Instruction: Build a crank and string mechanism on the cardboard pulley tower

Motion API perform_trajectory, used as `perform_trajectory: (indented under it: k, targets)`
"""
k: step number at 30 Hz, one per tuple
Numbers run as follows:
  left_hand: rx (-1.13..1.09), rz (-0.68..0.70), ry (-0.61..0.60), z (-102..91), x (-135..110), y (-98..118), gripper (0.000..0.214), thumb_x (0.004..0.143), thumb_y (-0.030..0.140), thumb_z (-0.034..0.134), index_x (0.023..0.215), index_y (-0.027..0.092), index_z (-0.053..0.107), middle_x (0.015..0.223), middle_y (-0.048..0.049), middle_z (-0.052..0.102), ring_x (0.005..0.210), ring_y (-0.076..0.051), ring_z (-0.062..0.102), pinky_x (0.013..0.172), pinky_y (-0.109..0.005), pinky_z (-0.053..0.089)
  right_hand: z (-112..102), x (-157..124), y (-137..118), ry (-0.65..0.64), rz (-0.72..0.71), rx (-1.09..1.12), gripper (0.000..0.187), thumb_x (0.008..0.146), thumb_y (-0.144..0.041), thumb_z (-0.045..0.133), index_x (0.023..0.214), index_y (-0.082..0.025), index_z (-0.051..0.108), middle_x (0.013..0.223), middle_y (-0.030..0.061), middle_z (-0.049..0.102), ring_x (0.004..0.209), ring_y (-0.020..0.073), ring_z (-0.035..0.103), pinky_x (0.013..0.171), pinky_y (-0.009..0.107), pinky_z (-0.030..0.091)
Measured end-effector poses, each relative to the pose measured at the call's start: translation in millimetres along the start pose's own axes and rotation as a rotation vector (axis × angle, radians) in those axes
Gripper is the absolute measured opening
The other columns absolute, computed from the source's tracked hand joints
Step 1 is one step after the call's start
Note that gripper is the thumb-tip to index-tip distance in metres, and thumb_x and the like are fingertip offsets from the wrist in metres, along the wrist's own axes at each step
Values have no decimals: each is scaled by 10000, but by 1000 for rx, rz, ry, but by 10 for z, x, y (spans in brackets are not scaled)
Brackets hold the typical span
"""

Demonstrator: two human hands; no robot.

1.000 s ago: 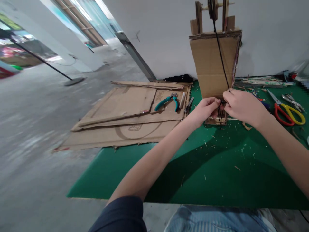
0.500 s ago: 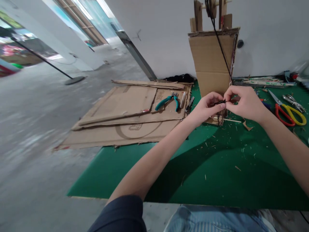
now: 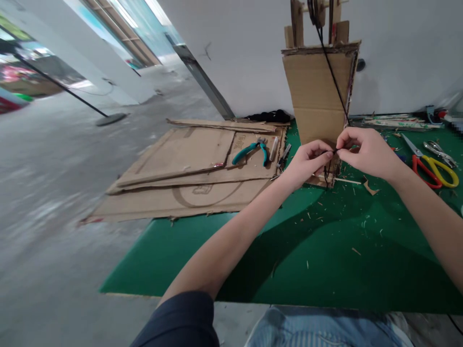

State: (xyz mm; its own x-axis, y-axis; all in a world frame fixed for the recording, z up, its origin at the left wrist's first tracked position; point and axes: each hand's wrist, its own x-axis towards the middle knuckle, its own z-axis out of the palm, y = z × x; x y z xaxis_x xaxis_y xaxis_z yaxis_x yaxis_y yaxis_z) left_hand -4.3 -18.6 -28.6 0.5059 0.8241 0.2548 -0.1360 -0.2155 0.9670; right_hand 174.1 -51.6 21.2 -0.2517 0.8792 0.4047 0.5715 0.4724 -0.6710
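Observation:
A black cord (image 3: 332,67) runs down from the top of an upright cardboard structure (image 3: 316,96) to my fingers. My left hand (image 3: 311,161) pinches the cord low in front of the cardboard. Close beside it, my right hand (image 3: 363,149) is also closed on the cord, thumb against forefinger. A loop of cord dangles just under the fingertips. At the structure's foot a thin wooden stick (image 3: 347,180) pokes out to the right. Any knot between the fingertips is too small to make out.
Flat cardboard sheets (image 3: 173,154) lie at the left on the green table (image 3: 325,270), with teal-handled pliers (image 3: 265,153) on them. Scissors (image 3: 430,166) with red and yellow handles lie at the right. Wood scraps (image 3: 398,123) line the wall; small shavings dot the table.
My left fingers have curled in slightly and my fingertips have shifted a little on the cord. The cord's dangling loop has changed shape slightly. The tools and cardboard stay put.

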Motion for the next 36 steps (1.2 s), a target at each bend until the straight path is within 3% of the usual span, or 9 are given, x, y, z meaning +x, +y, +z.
perform_trajectory:
  k: [4, 10, 15, 20, 26, 28, 31, 36]
  targets:
    - [-7, 9, 10, -3, 5, -15, 168, 853, 308, 652, 830, 170, 560, 568, 72, 436, 409, -33, 392, 394, -189, 276, -67, -5, -71, -71, 76, -34, 31, 728, -191, 606, 758, -193, 612, 785, 38, 665, 711, 167, 582, 640, 302, 430]
    - [156, 145, 27, 31, -18, 3, 158, 820, 245, 686, 919, 154, 603, 742, 9, 594, 568, -41, 479, 501, -176, 365, -184, -34, -234, -207, 134, -271, 114, 843, -204, 529, 883, -186, 634, 894, 70, 686, 753, 182, 586, 671, 316, 410]
    - [224, 196, 4, 80, -47, 33, 81, 849, 225, 632, 849, 163, 580, 687, 28, 546, 532, -39, 449, 478, -177, 336, -191, -111, -365, -292, 95, -484, 188, 920, -259, 442, 877, -181, 607, 881, 92, 662, 775, 211, 578, 658, 333, 378]
    - [123, 125, -84, 82, -71, 57, 119, 864, 254, 614, 848, 177, 524, 626, 67, 468, 428, -21, 421, 399, -165, 299, -257, -131, -353, -363, 100, -408, 179, 927, -296, 445, 848, -206, 579, 817, 61, 649, 705, 188, 575, 611, 311, 373]
    - [3, 20, -68, 42, -43, 30, 162, 866, 289, 626, 901, 184, 508, 688, 56, 554, 429, -25, 526, 409, -149, 394, -205, -46, -175, -292, 238, 25, 131, 912, -353, 540, 930, -227, 571, 786, 29, 686, 510, 123, 548, 519, 284, 403]
    - [11, 8, -29, 35, -35, 42, 172, 859, 285, 639, 903, 175, 515, 722, 43, 587, 424, -26, 538, 404, -149, 410, -164, -31, -165, -253, 294, 73, 128, 909, -344, 555, 937, -219, 569, 755, 31, 688, 463, 113, 531, 499, 284, 407]
    - [-9, -43, 0, 38, -37, 84, 163, 863, 277, 639, 882, 161, 525, 730, 31, 601, 421, -24, 536, 401, -148, 417, -122, -32, -199, -223, 281, -55, 97, 898, -284, 551, 935, -204, 591, 732, 39, 687, 498, 133, 565, 532, 294, 427]
    - [-89, -130, 14, 61, -59, 150, 164, 872, 277, 649, 859, 151, 544, 729, 31, 584, 473, -21, 553, 434, -141, 430, -99, -49, -234, -195, 103, -300, 130, 839, -234, 583, 933, -188, 659, 860, 72, 714, 765, 201, 649, 675, 311, 454]
